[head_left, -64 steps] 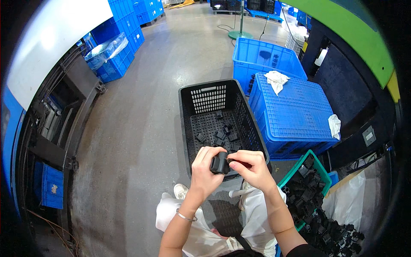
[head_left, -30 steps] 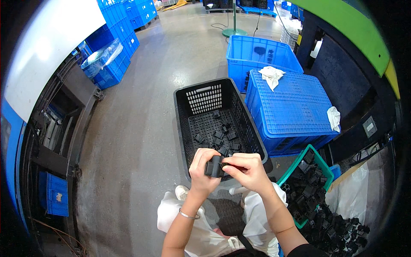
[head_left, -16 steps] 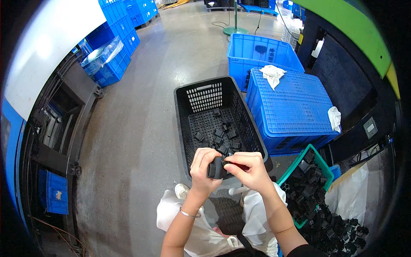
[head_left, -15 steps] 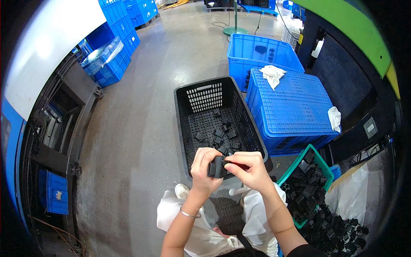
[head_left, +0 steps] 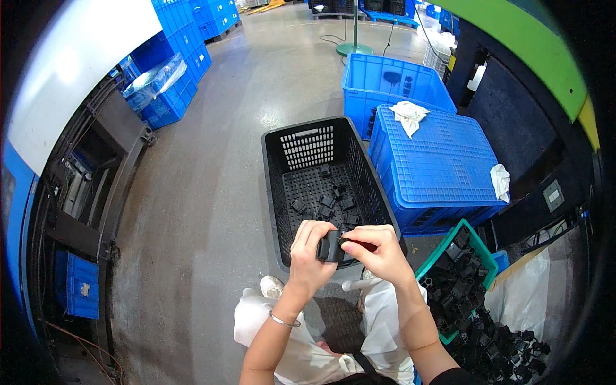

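Left hand [head_left: 309, 251] and right hand [head_left: 378, 250]: both grip one small black part [head_left: 331, 246] | above near rim of black crate [head_left: 369, 183] | loose black parts [head_left: 327, 202] on crate floor.

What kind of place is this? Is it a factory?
Probably a factory or workshop floor. Stacked blue crates stand on bare concrete, a black basket holds small black plastic parts, and a green bin is heaped with more.

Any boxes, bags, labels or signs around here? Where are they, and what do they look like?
Black crate: on the floor ahead, open, perforated.
Blue crates: right of it, one upturned.
Green bin: lower right, holding black parts.
Clear bag: far lower right.
Labels, signs, screens: none clearly visible.
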A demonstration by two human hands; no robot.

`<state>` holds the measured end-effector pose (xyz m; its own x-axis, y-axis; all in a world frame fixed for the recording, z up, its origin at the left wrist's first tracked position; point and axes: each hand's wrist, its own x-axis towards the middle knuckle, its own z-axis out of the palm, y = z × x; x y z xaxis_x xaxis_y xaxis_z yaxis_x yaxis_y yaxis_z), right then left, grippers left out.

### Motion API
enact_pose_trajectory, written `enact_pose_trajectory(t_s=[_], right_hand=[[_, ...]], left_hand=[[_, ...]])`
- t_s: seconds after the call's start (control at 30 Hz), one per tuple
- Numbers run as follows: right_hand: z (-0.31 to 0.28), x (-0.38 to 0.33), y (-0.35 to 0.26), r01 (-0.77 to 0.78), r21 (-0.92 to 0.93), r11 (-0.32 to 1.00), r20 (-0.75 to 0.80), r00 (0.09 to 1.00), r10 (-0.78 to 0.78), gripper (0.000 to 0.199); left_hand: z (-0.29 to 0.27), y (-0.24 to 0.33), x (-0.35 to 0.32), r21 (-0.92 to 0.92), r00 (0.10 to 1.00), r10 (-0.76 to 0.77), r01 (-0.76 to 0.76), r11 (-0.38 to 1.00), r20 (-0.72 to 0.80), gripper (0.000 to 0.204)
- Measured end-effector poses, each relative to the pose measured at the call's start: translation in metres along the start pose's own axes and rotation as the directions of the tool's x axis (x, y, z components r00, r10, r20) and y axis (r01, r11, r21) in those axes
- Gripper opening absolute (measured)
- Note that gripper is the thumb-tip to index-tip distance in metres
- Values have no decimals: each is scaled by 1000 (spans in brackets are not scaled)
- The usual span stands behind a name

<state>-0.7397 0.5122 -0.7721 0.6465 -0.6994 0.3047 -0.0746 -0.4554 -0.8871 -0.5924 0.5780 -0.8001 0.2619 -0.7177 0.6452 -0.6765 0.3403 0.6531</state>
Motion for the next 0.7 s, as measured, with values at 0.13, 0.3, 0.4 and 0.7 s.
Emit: enact_pose_trajectory(t_s=[0.13, 0.3, 0.4, 0.7], right_hand=[[-1, 2, 0, -1, 60, 998, -11, 1000, 2, 15], [-5, 2, 12, -107, 60, 992, 27, 994, 105, 17], [0, 3, 20, -216, 128, 968, 44, 976, 212, 18], [-29, -35, 42, -408, -182, 895, -443, 847, 295, 23]], left_hand=[[1, 4, -1, -54, 991, -133, 134, 989, 18, 26], [1, 4, -3, -14, 978, -170, 173, 985, 122, 33], [5, 8, -2, -64, 967, -235, 242, 968, 102, 32], [17, -17, -10, -22, 753, -606, 631, 775, 258, 33]])
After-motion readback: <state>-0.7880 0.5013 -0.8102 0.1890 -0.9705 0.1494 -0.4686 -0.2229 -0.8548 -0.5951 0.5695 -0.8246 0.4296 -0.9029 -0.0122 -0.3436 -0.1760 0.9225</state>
